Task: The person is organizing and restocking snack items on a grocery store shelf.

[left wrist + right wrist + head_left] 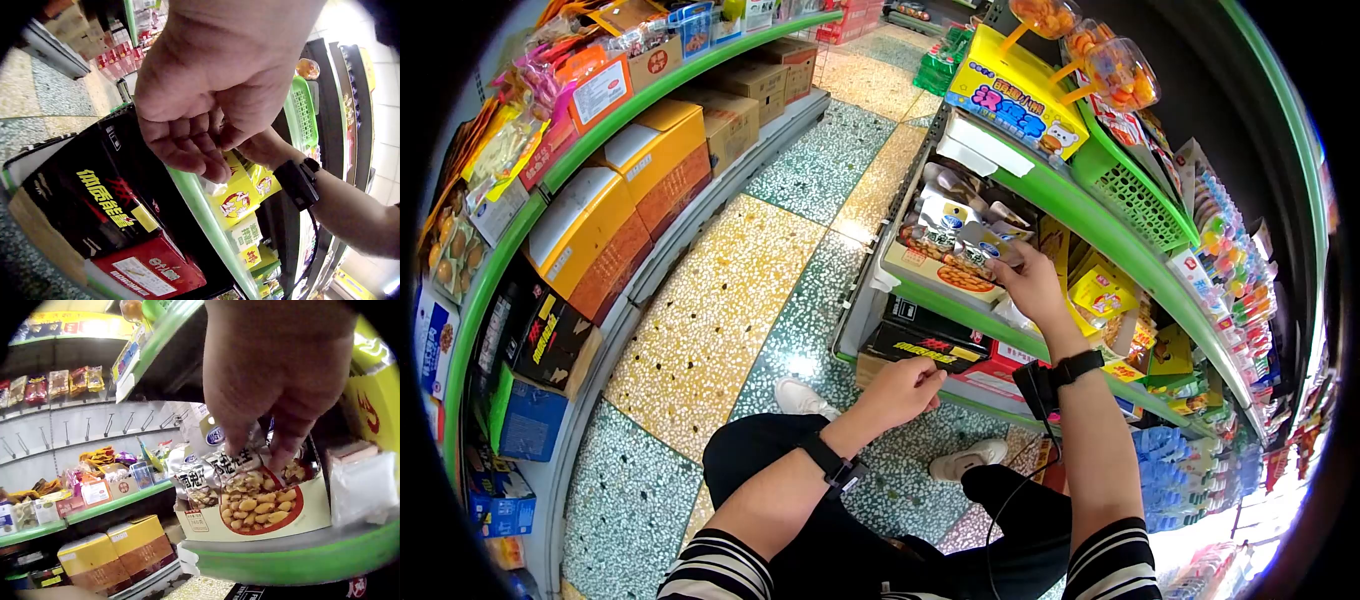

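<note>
My right hand [1035,287] reaches into an open carton on the middle shelf and pinches a silver snack packet [980,243] between thumb and fingers. The right wrist view shows that hand [275,381] above the packet [240,469], with another silver packet [190,481] beside it. A picture of nuts is printed on the carton's front [259,512]. Lower and to the left, my left hand [900,397] hangs in front of the shelf, its fingers loosely curled around nothing; the left wrist view shows this hand [212,94] palm side.
Black boxes [925,340] and a red box [150,269] sit below the carton. Yellow packs [1102,292] lie to its right. Above are a yellow box [1015,95] and a green basket [1135,185]. Another shelf [560,170] runs along the left, across the tiled floor [710,300].
</note>
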A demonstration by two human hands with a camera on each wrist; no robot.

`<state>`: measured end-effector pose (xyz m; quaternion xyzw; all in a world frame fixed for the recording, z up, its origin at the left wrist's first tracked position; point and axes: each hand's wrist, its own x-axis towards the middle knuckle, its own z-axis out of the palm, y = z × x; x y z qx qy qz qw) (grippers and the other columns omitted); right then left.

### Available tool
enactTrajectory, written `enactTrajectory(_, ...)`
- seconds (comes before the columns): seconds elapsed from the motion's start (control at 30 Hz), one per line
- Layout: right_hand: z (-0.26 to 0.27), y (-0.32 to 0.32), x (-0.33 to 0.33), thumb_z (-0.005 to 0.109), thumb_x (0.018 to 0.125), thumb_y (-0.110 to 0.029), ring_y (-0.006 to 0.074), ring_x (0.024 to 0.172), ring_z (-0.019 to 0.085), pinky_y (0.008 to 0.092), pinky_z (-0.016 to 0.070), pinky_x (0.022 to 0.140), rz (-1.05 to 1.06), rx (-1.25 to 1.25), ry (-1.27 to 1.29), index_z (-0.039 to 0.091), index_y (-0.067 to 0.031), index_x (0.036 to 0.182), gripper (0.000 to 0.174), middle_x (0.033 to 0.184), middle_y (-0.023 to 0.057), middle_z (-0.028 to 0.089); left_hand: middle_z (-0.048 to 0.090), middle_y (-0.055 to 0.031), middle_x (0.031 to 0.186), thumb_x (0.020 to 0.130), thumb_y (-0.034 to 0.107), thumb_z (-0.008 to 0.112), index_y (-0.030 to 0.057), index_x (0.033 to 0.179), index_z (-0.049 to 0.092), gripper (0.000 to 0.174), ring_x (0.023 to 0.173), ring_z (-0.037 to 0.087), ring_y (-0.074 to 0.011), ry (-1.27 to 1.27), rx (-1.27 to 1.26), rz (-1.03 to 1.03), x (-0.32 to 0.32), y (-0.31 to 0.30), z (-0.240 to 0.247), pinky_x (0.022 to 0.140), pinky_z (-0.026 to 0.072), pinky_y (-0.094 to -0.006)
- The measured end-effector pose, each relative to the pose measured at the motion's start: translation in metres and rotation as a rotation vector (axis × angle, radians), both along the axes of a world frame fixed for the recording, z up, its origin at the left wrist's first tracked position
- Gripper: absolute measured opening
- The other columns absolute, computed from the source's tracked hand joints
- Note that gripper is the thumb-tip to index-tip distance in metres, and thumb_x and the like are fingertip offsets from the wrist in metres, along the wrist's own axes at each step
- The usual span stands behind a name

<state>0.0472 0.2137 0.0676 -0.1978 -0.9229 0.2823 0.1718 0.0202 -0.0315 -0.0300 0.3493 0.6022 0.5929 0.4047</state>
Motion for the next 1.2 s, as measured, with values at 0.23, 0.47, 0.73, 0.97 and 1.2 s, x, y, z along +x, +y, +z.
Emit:
enactTrajectory(0.23, 0.026, -0.011, -0.002, 0.073, 0.081, -0.024, 0.0263, 0.077, 0.068, 0.0354, 0.0525, 0.072, -0.071, 0.137, -0.160, 0.057, 0.0055, 0.109, 0.044, 0.089, 0.0181, 0.069, 0.065, -0.0079, 0.071, 0.097, 0.019, 0.053, -0.0029, 0.089, 0.056, 0.023, 0.061, 0.062, -0.0133, 0.061, -0.053, -0.033, 0.002, 0.002, 0.004, 0.056, 0.0487, -0.0274)
enactTrajectory(0.47, 0.025, -0.033, 0.040, 0.074, 0.080, -0.025, 0.0305, 0.080, 0.068, 0.0372, 0.0528, 0.069, -0.105, 0.172, 0.100, 0.053, 0.0009, 0.112, 0.047, 0.093, 0.0182, 0.067, 0.066, -0.0089, 0.070, 0.097, 0.020, 0.053, -0.0027, 0.089, 0.057, 0.025, 0.063, 0.065, -0.0152, 0.033, -0.035, -0.025, 0.001, 0.001, 0.001, 0.056, 0.0496, -0.0293)
enactTrajectory(0.73, -0.051, -0.107, 0.163, 0.061, 0.084, -0.014, 0.0353, 0.077, 0.064, 0.0391, 0.0503, 0.066, 0.101, 0.014, -0.467, 0.064, -0.0035, 0.090, 0.013, 0.084, 0.0185, 0.064, 0.068, -0.0116, 0.076, 0.095, 0.016, 0.050, -0.0013, 0.094, 0.058, 0.019, 0.067, 0.067, -0.0227, 0.297, -0.119, -0.146, 0.009, 0.004, 0.008, 0.062, 0.0510, -0.0345)
enactTrajectory(0.97, -0.146, -0.118, 0.246, 0.056, 0.088, -0.023, 0.0387, 0.079, 0.062, 0.0461, 0.0495, 0.070, 0.406, -0.093, -0.758, 0.062, -0.0088, 0.096, 0.018, 0.083, 0.0170, 0.065, 0.069, -0.0138, 0.086, 0.091, 0.007, 0.047, 0.0002, 0.098, 0.057, 0.014, 0.081, 0.067, -0.0263, 0.522, -0.070, -0.341, 0.031, 0.020, -0.001, 0.071, 0.0514, -0.0356)
enactTrajectory(1.2, -0.100, -0.101, 0.232, 0.053, 0.090, -0.026, 0.0390, 0.084, 0.063, 0.0494, 0.0500, 0.075, 0.238, -0.131, -0.597, 0.062, -0.0067, 0.102, 0.024, 0.088, 0.0195, 0.066, 0.067, -0.0124, 0.090, 0.093, 0.010, 0.050, -0.0005, 0.101, 0.056, 0.014, 0.084, 0.067, -0.0258, 0.529, -0.037, -0.099, 0.042, 0.063, 0.025, 0.073, 0.0514, -0.0353)
